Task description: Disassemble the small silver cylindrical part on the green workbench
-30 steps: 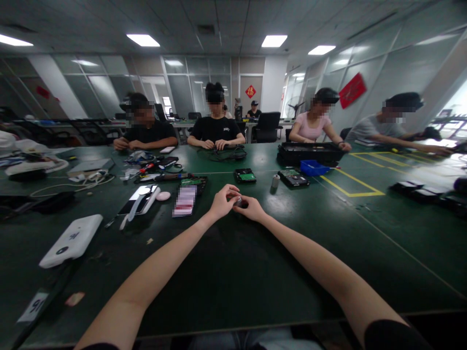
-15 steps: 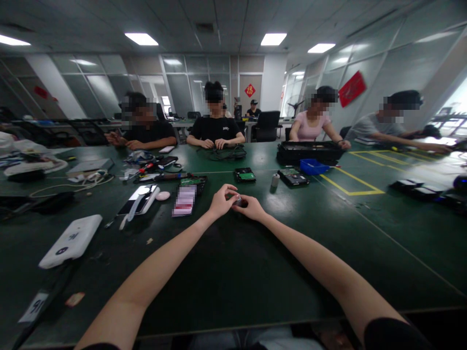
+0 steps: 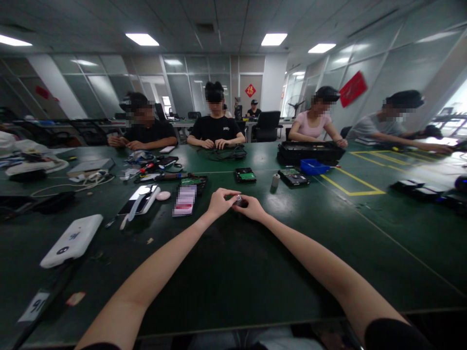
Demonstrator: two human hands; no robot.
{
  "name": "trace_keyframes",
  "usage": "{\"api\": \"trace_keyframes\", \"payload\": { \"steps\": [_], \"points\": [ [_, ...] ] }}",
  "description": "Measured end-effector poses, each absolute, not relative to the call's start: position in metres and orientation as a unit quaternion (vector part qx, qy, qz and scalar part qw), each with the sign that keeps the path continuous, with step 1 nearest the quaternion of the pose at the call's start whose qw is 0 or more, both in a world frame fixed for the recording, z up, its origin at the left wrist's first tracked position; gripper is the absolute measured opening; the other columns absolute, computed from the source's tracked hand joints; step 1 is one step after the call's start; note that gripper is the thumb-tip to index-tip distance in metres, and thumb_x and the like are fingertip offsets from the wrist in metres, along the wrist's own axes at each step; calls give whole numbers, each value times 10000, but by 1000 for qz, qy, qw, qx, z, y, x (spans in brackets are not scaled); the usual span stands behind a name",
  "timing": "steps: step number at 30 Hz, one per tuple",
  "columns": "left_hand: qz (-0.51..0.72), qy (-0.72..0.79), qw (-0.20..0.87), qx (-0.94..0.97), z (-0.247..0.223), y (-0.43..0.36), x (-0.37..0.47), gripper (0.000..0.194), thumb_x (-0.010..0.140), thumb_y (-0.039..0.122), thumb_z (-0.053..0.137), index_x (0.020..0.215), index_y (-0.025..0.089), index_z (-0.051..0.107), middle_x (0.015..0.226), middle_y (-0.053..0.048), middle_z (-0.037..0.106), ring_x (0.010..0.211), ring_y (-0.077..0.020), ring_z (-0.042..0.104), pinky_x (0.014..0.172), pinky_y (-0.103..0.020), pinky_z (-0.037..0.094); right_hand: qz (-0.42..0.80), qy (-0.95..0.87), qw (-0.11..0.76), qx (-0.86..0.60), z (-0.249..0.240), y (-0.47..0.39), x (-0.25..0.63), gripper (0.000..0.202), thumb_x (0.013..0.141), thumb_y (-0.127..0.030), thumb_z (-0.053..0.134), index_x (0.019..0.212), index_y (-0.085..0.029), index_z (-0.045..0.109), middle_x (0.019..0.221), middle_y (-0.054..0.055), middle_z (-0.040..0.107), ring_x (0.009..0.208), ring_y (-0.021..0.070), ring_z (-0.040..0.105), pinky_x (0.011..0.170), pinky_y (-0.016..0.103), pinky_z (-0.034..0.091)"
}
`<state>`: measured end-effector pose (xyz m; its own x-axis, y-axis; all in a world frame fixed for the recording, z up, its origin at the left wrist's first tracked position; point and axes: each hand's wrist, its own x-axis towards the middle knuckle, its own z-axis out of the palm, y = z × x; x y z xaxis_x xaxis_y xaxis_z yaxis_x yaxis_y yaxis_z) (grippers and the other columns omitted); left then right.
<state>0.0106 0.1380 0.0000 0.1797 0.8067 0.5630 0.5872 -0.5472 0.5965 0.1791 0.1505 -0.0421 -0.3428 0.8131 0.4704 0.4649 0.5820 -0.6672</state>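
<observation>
Over the middle of the green table, my left hand [image 3: 221, 202] and my right hand [image 3: 251, 208] meet at a small silvery piece [image 3: 239, 198]. The thumb and fingers of each are closed on it from either side. Its exact kind is too small to make out, and the fingers hide most of it. Beyond the hands lies a hard drive with a green circuit board [image 3: 245, 175]. A small grey metal cylinder [image 3: 275, 181] stands upright to the right, beside another hard drive [image 3: 294, 177].
Left of my hands are a phone with a lit screen [image 3: 185, 199], a round pink object [image 3: 163, 195] and a white device [image 3: 72, 241] with a cable. A blue tray [image 3: 314, 166] and a black case [image 3: 310, 153] stand at the back right. Several people sit across the table.
My left hand's fingers have lowered slightly and bunched closer around the small silvery piece. My right hand stays almost in place.
</observation>
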Motion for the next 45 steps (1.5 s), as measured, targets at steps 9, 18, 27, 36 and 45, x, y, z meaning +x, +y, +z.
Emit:
{"api": "trace_keyframes", "payload": {
  "steps": [9,18,27,36,45],
  "points": [
    [454,438,104,769,2,136,11,111,769,241,692,872,241,736,860,-13,751,890,-217,658,837,-341,487,216,-789,410,-404,-45,152,178,350,761,-410,662,1018,-172,674,804,23,689,706,161,620,669,258,480],
    [478,429,114,758,2,135,12,191,752,247,713,912,211,617,801,-3,729,835,-210,691,831,-340,473,222,-790,403,-406,-42,149,179,379,762,-418,670,1061,-185,665,820,21,702,734,169,636,694,263,491],
    [492,459,116,730,0,141,9,144,839,308,627,926,195,609,972,-56,727,909,-210,693,767,-304,485,224,-787,405,-409,-41,149,178,415,754,-441,678,1082,-187,667,879,32,711,761,174,642,722,277,501],
    [420,491,118,754,-18,154,-15,185,763,136,681,915,216,613,846,-28,758,949,-246,677,862,-371,453,229,-786,409,-403,-43,150,178,427,758,-436,678,1108,-193,664,932,37,719,801,177,656,757,282,511],
    [402,516,115,747,-23,152,-16,267,697,191,758,922,240,622,749,-9,760,913,-270,671,853,-404,445,229,-785,406,-407,-42,149,178,425,756,-423,683,1115,-197,666,948,44,721,823,185,663,775,290,511]
  ]
}}
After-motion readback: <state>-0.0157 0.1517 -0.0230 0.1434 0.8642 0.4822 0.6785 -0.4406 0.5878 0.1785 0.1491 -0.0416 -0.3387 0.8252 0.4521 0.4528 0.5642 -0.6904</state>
